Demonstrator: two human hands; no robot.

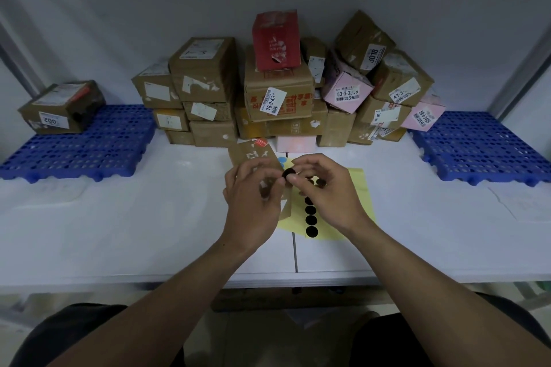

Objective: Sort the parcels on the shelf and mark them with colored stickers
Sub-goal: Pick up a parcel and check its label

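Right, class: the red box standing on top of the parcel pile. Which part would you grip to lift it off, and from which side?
Probably its two side walls near the top, coming from the front and above. The red box stands tall and upright on the brown carton, its upper part clear of neighbours; lower right, another parcel crowds it.

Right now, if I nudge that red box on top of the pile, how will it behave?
The red box stands tall on a narrow base, slightly tilted, so it would probably topple rather than slide. Its torn front suggests thin card, likely light and easily crushed.
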